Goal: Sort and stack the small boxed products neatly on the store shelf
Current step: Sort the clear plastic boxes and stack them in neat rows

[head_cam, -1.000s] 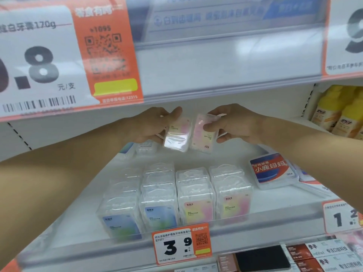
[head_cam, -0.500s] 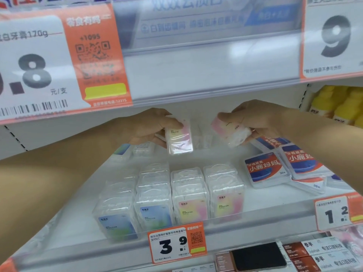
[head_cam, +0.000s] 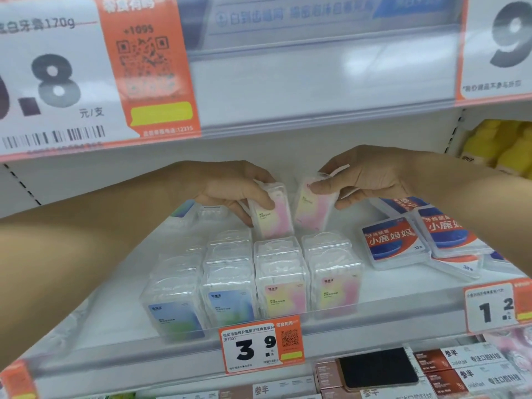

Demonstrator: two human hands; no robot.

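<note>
My left hand grips a clear plastic box with a pink-yellow label, held upright just behind the third row on the white shelf. My right hand pinches a second pink-yellow box, tilted, right beside the first. Below them stand several clear boxes in rows: blue-green labelled boxes on the left, pink-yellow labelled boxes on the right.
Flat red-and-blue boxes lie in a loose pile at the right of the shelf. Yellow bottles stand at the far right. The upper shelf's price strip hangs close above my hands. A price tag reading 3.9 sits on the front rail.
Both hands have come down and together again. The right hand's box has turned from lying sideways to nearly upright beside the left hand's box, just behind the pink-yellow rows.
</note>
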